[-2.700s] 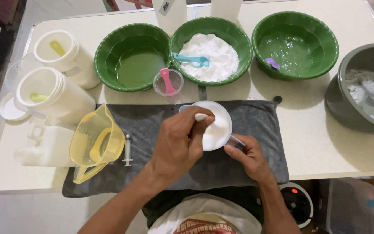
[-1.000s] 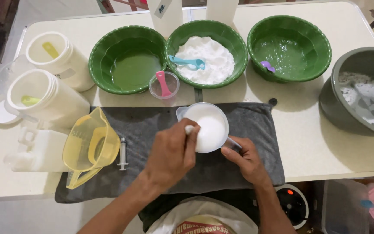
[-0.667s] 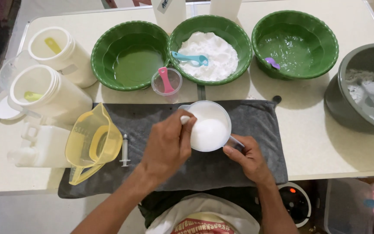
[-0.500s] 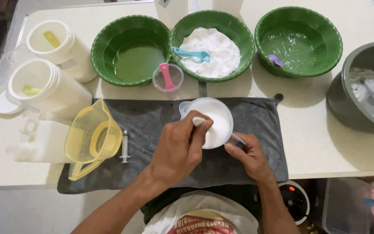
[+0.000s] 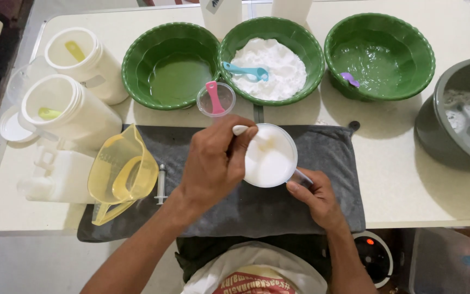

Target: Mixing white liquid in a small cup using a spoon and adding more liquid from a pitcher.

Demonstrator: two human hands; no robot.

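White cup [image 5: 270, 158] of milky white liquid, upright on grey towel; pale spoon [image 5: 240, 130] dipped inside

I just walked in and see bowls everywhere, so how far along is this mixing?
Done, it seems: white mix already fills the cup, and scoops sit in the three green bowls. In hand: the left hand holds a white stirrer in the cup while the right hand steadies its handle. Seemingly left: the yellow jug looks empty and the syringe lies unused on the grey towel.
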